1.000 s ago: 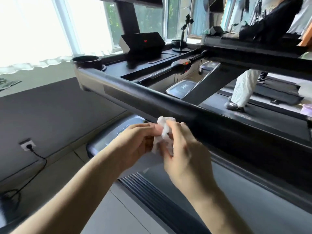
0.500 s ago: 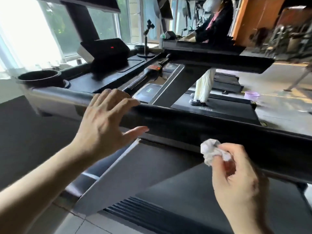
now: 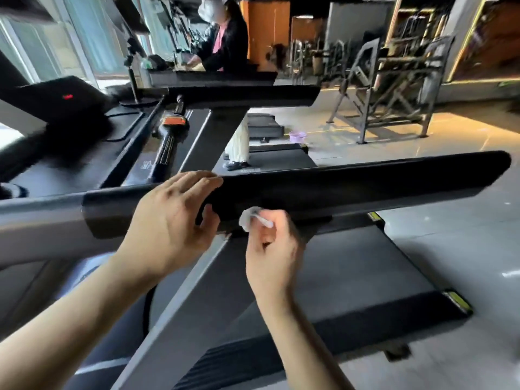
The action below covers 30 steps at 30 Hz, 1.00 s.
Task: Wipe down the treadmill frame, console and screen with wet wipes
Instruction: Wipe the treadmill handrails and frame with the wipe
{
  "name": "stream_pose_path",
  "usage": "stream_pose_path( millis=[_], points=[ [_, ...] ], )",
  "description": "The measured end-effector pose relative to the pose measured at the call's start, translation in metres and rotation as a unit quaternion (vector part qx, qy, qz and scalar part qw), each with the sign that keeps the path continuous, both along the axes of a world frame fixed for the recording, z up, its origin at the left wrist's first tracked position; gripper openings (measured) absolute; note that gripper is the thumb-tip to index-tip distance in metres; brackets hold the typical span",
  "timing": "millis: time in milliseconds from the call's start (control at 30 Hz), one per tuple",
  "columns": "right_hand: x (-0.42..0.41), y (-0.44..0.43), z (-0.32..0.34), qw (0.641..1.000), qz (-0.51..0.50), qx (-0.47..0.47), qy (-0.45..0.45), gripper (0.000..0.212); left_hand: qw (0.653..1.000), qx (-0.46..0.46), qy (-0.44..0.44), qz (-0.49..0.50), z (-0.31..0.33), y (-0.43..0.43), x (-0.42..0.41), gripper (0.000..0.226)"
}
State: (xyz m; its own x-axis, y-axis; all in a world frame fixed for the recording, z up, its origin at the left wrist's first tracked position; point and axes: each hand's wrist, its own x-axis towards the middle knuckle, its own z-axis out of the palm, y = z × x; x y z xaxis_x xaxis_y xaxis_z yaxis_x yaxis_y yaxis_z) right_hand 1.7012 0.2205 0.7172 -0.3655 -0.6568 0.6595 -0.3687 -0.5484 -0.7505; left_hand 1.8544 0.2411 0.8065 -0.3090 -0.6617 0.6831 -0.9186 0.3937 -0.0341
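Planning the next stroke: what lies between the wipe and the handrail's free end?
Only bare black handrail; nothing rests on it from the wipe in the right hand to the end, in the head view.

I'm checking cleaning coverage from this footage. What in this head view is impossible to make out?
- The wet wipe: mostly hidden inside the right hand and motion-blurred, so whether it touches the handrail is unclear.
- The handrail's underside: faces away from the camera, and the left hand covers part of the rail.
- The console: blurred, so its red readout is unreadable.
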Motion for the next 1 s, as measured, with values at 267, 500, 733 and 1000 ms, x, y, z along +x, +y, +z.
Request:
stream_pose_path(
  millis=[267,500,733,1000],
  points=[
    [-0.068,-0.030,-0.015,0.995,-0.082,0.002,-0.054,0.004,0.999,-0.027,0.043,-0.017,-0.012,-0.001,-0.003,0.051],
    [-0.054,-0.036,-0.007,0.985,-0.112,-0.026,-0.132,0.008,0.998,-0.050,0.042,-0.003,-0.015,-0.003,-0.005,0.041],
    [-0.023,-0.009,-0.012,0.984,0.041,-0.106,0.134,0.007,0.996,-0.066,0.004,0.051,-0.011,-0.011,0.003,0.034],
    [-0.146,-0.060,-0.006,0.987,-0.137,-0.038,-0.073,0.012,0.989,-0.117,0.017,0.092,-0.019,-0.017,0.007,0.040]
  ],
)
